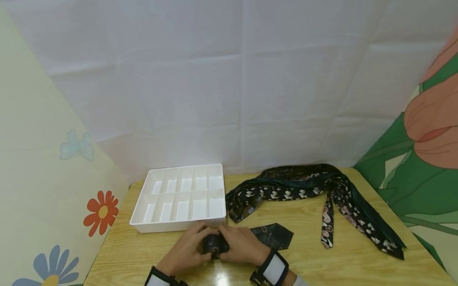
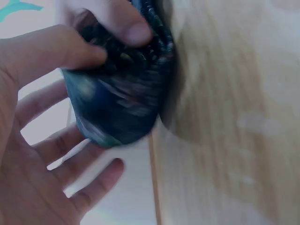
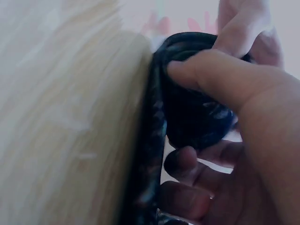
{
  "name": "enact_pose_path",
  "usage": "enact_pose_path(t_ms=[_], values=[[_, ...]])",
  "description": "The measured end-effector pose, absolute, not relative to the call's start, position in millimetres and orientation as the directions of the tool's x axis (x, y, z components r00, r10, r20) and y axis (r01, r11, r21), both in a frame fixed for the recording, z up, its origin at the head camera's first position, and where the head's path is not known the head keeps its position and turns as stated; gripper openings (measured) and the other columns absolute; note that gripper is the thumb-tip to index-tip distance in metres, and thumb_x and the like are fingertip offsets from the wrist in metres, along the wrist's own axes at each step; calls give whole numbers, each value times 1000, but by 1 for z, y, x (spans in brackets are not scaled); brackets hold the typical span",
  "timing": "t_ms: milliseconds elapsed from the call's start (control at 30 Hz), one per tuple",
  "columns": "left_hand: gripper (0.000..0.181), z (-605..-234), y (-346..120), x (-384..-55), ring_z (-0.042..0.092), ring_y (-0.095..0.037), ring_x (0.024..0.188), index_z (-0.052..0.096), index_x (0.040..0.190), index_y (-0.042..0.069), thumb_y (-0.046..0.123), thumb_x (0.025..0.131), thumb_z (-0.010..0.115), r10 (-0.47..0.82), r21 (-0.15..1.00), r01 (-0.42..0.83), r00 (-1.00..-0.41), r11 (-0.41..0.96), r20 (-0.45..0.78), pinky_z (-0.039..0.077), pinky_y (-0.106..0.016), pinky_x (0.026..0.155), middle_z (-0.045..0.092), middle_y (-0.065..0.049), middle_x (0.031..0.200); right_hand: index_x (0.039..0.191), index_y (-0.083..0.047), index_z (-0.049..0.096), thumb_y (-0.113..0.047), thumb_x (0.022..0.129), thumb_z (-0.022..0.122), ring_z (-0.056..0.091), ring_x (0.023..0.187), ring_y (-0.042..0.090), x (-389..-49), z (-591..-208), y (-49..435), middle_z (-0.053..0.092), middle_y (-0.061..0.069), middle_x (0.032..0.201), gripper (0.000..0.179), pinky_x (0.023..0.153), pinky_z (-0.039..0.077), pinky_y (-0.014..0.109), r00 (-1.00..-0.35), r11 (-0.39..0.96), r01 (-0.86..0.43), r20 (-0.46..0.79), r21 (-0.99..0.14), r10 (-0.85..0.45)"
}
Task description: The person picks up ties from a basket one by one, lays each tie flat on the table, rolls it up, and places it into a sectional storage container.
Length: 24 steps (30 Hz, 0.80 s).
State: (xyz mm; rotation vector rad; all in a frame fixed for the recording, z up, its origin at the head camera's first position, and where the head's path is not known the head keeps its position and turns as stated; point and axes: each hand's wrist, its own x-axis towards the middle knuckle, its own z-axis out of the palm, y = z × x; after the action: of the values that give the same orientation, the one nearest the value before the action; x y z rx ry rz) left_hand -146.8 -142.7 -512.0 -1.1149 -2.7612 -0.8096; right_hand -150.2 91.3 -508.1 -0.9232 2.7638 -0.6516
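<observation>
A dark patterned necktie (image 1: 274, 237) is partly rolled up, its rolled part (image 1: 215, 243) between both hands near the table's front edge. Its pointed wide end lies flat to the right, under and beyond the right hand. My left hand (image 1: 190, 247) grips the roll from the left; in the left wrist view its thumb presses the coil (image 2: 119, 105) while the other fingers spread behind. From the other side my right hand (image 1: 244, 244) holds the roll, thumb on the coil's side (image 3: 194, 115) and fingers curled around below. An unrolled strip runs from the coil along the tabletop.
Just behind the hands stands a white tray (image 1: 179, 227) with two rows of compartments. Several dark patterned neckties (image 1: 304, 183) lie in a long bundle at the back right, their ends hanging toward the front. A white cloth (image 1: 222, 99) forms the back wall behind the wooden table (image 1: 343, 266).
</observation>
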Motion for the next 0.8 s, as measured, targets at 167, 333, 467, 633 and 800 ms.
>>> enact_pose_path(t_ms=[167,333,467,633,800], values=[[43,-513,-142,-147,58,-10,113,76,118,28,21,78,90,634,438,664,-736,606,240,55,-36,97,64,12,121,124,-27,60,-59,87,82,62,78,2,-149,-506,92,71,-9,110,53,63,50,25,-790,718,-559,3,-415,-613],[50,-513,-141,-148,60,-11,114,74,123,27,24,77,91,642,403,683,-723,609,254,56,-38,97,66,11,122,125,-26,61,-60,86,82,64,80,3,-150,-506,94,71,-8,113,55,64,51,26,-782,715,-575,9,-397,-623],[45,-513,-140,-148,60,-11,110,77,117,27,20,75,90,643,392,696,-713,602,280,56,-36,94,65,10,120,123,-28,59,-64,85,81,60,74,2,-150,-505,94,70,-10,106,57,61,49,24,-786,721,-554,-23,-416,-617],[51,-514,-140,-148,57,-10,109,73,124,27,20,77,91,631,413,685,-723,601,281,56,-35,92,62,9,121,124,-26,61,-58,85,82,59,73,0,-150,-503,94,72,-9,101,55,61,48,23,-796,728,-541,-22,-421,-604],[47,-513,-139,-147,57,-9,109,76,119,28,21,75,92,631,417,688,-720,594,289,55,-35,93,62,10,119,123,-26,61,-58,85,82,59,71,0,-149,-502,94,72,-9,98,55,61,47,24,-800,731,-537,-21,-420,-600]])
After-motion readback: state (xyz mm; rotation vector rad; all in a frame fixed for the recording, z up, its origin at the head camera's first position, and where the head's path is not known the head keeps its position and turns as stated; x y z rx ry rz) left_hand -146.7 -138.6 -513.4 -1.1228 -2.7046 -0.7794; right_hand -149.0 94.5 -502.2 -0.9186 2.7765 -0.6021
